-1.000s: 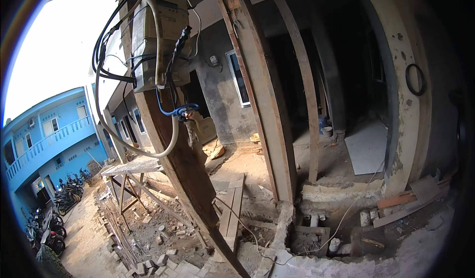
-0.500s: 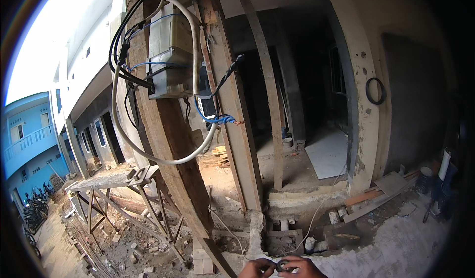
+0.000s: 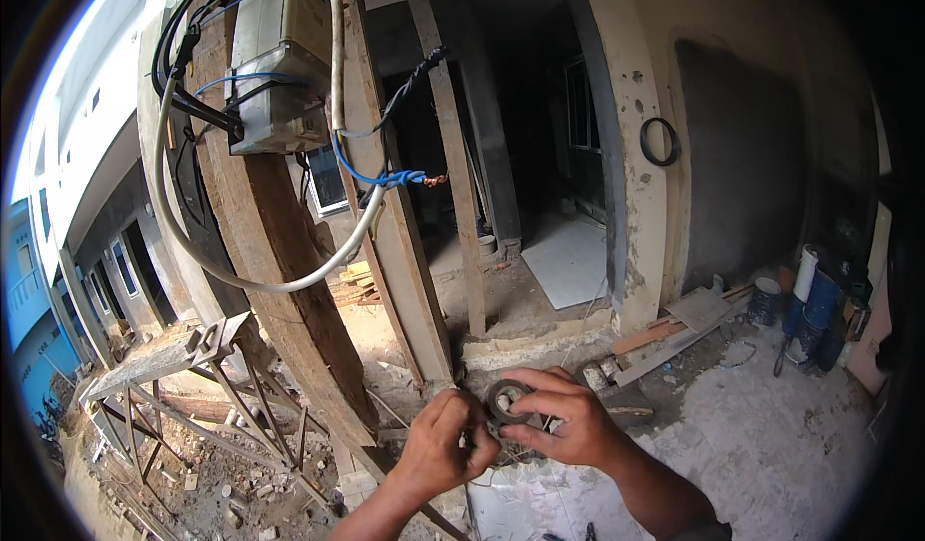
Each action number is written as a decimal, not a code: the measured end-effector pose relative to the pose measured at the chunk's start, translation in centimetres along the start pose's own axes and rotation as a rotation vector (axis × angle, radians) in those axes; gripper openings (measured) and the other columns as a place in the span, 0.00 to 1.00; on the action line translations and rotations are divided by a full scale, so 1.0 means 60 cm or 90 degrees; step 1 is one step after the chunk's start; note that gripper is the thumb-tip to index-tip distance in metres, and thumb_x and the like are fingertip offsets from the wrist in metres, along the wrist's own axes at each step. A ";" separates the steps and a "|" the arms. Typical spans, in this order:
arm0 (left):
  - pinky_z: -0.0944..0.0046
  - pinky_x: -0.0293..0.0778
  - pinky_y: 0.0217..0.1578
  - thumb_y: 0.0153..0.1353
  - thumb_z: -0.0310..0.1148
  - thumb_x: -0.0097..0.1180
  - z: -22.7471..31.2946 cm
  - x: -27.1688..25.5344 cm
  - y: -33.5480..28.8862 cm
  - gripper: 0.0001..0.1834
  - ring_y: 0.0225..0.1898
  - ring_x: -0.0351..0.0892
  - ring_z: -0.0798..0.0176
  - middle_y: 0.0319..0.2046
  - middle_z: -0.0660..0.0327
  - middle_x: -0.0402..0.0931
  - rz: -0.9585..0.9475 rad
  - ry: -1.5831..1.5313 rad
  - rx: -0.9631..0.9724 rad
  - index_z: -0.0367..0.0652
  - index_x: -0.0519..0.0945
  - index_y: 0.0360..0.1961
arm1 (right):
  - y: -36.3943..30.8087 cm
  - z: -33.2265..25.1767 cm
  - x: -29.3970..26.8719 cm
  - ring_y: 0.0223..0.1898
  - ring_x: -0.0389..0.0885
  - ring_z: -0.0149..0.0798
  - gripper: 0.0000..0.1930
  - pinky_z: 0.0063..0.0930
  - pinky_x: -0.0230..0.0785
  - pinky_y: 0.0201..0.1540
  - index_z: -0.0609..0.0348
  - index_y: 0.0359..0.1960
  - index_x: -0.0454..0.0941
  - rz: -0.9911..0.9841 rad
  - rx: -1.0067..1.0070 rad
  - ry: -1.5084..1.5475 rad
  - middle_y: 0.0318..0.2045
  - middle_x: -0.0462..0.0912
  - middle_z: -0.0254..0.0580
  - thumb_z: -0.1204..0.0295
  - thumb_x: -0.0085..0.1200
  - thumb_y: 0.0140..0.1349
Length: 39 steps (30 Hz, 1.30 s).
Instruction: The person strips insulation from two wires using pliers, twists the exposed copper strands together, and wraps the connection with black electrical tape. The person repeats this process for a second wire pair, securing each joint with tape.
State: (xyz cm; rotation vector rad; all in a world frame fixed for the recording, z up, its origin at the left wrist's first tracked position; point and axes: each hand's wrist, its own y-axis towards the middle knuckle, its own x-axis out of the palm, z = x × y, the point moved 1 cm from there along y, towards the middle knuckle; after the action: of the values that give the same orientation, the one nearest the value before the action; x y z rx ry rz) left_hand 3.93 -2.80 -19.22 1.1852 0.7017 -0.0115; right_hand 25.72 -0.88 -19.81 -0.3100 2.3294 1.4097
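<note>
My right hand point(image 3: 568, 418) holds a small roll of dark tape point(image 3: 492, 402) upright between thumb and fingers, its open core facing me. Close beside the roll, my left hand point(image 3: 441, 445) is closed in a pinch; whatever sits between its fingertips is hidden. Above both hands and apart from them hang blue wires point(image 3: 400, 177) twisted together, ending in bare copper point(image 3: 436, 181). A twisted black wire point(image 3: 409, 88) sticks up beside them. From an electrical box point(image 3: 279, 69), a thick white cable point(image 3: 279, 286) loops down to these wires.
A rough timber post point(image 3: 275, 242) leans at the left, with a trestle bench point(image 3: 159, 353) beyond it over rubble. Planks point(image 3: 665, 343) and a bucket point(image 3: 764, 302) lie by the right wall. A black ring point(image 3: 645, 141) hangs there. Small tools point(image 3: 590, 531) lie at the lower edge.
Both hands have risen from the lower edge into fuller view, with the tape roll in the right one. The view has turned, so the post, box and wires appear farther left and higher.
</note>
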 end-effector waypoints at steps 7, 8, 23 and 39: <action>0.58 0.75 0.61 0.62 0.24 0.68 0.010 -0.041 0.017 0.29 0.58 0.80 0.58 0.54 0.50 0.81 -0.007 -0.247 -0.151 0.29 0.74 0.63 | 0.025 -0.003 -0.032 0.47 0.89 0.41 0.13 0.35 0.79 0.50 0.65 0.41 0.83 -0.060 -0.008 0.140 0.47 0.89 0.53 0.69 0.72 0.63; 0.57 0.73 0.63 0.61 0.25 0.70 0.007 -0.042 0.015 0.35 0.62 0.79 0.57 0.57 0.49 0.81 -0.070 -0.286 -0.154 0.28 0.72 0.68 | 0.022 -0.002 -0.032 0.46 0.89 0.38 0.14 0.33 0.79 0.49 0.65 0.44 0.81 -0.080 0.065 0.209 0.47 0.89 0.51 0.69 0.72 0.65; 0.59 0.84 0.52 0.55 0.20 0.71 0.012 -0.027 0.030 0.14 0.51 0.90 0.49 0.50 0.38 0.86 0.119 -0.132 -0.026 0.29 0.86 0.43 | 0.035 -0.033 -0.012 0.57 0.84 0.50 0.16 0.37 0.78 0.58 0.63 0.42 0.83 0.119 -0.055 0.019 0.60 0.80 0.57 0.74 0.77 0.56; 0.59 0.86 0.46 0.54 0.18 0.71 0.054 -0.118 0.145 0.12 0.47 0.90 0.51 0.48 0.43 0.85 0.099 0.090 0.149 0.32 0.84 0.39 | 0.138 -0.069 -0.061 0.55 0.83 0.52 0.14 0.41 0.77 0.56 0.64 0.40 0.84 0.141 -0.212 -0.066 0.61 0.81 0.57 0.72 0.75 0.56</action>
State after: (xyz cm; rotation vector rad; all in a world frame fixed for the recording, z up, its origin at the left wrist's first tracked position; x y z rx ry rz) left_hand 3.09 -4.52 -7.69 1.4742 0.7438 0.1242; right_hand 24.89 -0.72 -9.91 -0.0679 2.0924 1.8768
